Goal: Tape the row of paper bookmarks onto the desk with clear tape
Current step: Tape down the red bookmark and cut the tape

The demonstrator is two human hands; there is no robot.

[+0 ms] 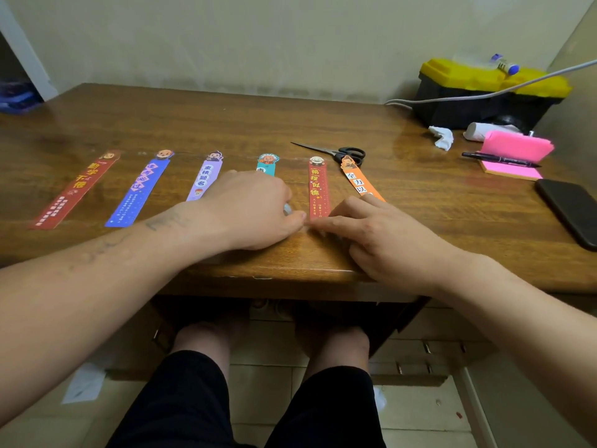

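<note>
Several paper bookmarks lie in a row on the wooden desk: dark red, blue, lilac, teal, red and orange. My left hand covers most of the teal bookmark. Its fingers are curled around a small pale, shiny thing that looks like the clear tape. My right hand lies flat at the lower end of the red bookmark and hides the orange one's lower end. Its index fingertip touches my left thumb.
Black-handled scissors lie just behind the red and orange bookmarks. At the right are pink sticky notes, a pen, a black phone, a crumpled tissue and a black-and-yellow toolbox with a white cable. The desk's front edge is under my wrists.
</note>
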